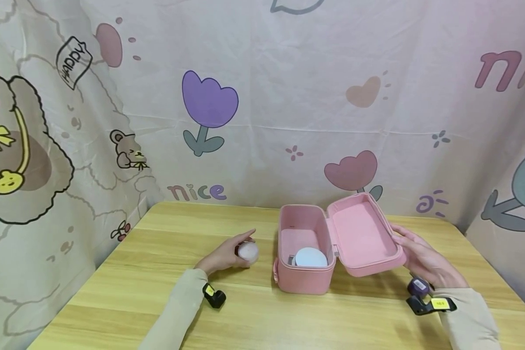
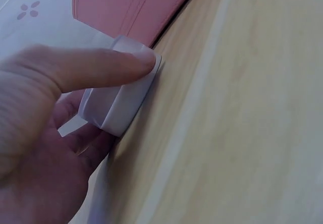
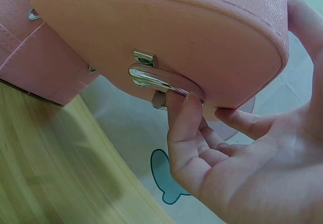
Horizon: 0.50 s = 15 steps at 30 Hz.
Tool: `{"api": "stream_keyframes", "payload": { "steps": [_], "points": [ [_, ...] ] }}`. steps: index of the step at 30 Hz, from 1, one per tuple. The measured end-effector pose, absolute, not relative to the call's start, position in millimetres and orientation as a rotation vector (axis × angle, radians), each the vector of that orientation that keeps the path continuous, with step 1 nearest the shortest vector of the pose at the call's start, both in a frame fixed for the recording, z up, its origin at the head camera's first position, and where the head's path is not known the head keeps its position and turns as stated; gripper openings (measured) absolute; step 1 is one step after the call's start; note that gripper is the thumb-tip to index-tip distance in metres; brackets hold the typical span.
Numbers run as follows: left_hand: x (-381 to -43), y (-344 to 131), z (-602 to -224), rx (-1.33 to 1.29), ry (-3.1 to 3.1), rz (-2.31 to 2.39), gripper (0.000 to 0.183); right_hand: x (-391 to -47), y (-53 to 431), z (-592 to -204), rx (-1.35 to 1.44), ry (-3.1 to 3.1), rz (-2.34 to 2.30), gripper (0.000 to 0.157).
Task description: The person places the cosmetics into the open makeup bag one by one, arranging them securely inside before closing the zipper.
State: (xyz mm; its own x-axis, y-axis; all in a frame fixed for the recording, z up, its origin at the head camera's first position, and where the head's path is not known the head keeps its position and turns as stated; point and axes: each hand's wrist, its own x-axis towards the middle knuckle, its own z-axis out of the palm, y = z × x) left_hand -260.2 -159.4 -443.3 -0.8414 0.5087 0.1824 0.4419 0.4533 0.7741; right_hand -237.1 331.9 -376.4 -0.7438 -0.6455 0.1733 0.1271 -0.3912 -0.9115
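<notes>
My left hand [image 1: 220, 256] grips a small round jar [image 1: 249, 252] left of the pink case. In the left wrist view, the thumb lies across the jar [image 2: 126, 100], other fingers are partly hidden behind it, and the jar's edge is right at the tabletop. The pink case [image 1: 304, 283] stands unzipped, its lid [image 1: 364, 233] swung out to the right. My right hand [image 1: 426, 262] holds that lid by its outer end. In the right wrist view, curled fingertips touch the silver-fitted handle [image 3: 166, 80] on the lid's outside. A white round item [image 1: 310, 257] lies inside the case.
A small purple round object [image 1: 418, 287] with a pale label shows beside my right wrist. The wooden table [image 1: 253, 321] ends at a printed curtain [image 1: 262, 160] behind the case, and the curtain continues along both sides.
</notes>
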Motion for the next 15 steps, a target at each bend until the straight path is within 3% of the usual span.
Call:
{"api": "stream_keyframes", "payload": {
  "steps": [15],
  "points": [
    [-260.0, -158.6, -441.9, 0.83, 2.609, 1.397, 0.095, -235.8, 331.9, -375.3, -0.744, 1.359, -2.156, 0.043]
  ]
}}
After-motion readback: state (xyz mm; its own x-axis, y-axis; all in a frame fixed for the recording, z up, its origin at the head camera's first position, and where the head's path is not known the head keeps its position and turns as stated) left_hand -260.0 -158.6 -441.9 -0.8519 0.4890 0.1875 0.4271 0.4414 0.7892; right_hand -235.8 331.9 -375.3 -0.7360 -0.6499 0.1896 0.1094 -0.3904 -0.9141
